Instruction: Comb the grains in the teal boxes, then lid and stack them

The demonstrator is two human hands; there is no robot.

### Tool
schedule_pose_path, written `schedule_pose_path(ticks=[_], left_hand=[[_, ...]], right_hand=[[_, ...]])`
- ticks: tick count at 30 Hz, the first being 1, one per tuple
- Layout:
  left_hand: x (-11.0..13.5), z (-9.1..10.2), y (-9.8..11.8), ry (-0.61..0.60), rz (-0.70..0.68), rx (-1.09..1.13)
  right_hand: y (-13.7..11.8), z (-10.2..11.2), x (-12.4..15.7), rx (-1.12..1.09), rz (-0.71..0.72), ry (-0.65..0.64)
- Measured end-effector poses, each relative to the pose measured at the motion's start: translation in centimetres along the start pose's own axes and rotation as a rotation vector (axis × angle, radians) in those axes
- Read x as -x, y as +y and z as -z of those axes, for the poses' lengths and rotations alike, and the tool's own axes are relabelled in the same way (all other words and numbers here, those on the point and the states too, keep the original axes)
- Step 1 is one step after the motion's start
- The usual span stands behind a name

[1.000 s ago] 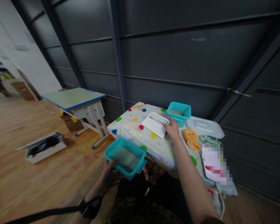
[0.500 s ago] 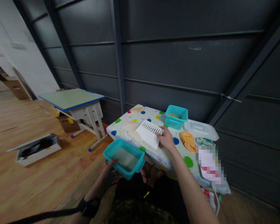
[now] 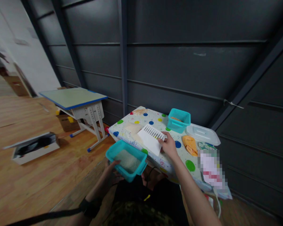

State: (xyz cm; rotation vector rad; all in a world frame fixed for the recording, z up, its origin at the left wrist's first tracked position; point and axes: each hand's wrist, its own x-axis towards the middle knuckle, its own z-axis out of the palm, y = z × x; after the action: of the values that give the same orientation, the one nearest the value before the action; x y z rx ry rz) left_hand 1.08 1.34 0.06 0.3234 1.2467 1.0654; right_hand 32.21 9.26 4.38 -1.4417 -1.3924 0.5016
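My left hand grips the near left side of a teal plastic container, thumb over the rim. Pale grains like rice cover its bottom. The container is just off the front edge of the patterned table. In my right hand is the right edge of a flat white sheet with a row of slots along its far side. Its left edge meets a spread of pale grains on the tablecloth. My fingers partly cover the sheet's right end.
A second teal container with tan grains stands at the back, beside a clear lid. Nearer lie an orange cloth and a blurred-out item. Left are a desk and an open box on the floor; a person stands far left.
The view has shifted slightly. Both hands keep their holds, and the sheet and container stay almost in place. The far-left person has changed position.
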Motion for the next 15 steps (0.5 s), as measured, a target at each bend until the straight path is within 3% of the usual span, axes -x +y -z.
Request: schedule_pose_path(ticks=[3, 6, 9, 15], left_hand=[[-0.2, 0.2, -0.1, -0.035, -0.035, -0.077], [-0.3, 0.3, -0.1, -0.061, -0.062, -0.101], [-0.3, 0.1, 0.0, -0.012, -0.052, -0.108], [-0.1, 0.0, 0.0, -0.026, -0.058, -0.078]], right_hand=[[-0.7, -0.1, -0.1, -0.034, 0.000, -0.017], [-0.6, 0.5, -0.6, 0.000, -0.020, 0.058], [-0.5, 0.7, -0.4, 0.067, -0.017, 0.122], [-1.3, -1.1, 1.5, 0.023, 0.001, 0.051]])
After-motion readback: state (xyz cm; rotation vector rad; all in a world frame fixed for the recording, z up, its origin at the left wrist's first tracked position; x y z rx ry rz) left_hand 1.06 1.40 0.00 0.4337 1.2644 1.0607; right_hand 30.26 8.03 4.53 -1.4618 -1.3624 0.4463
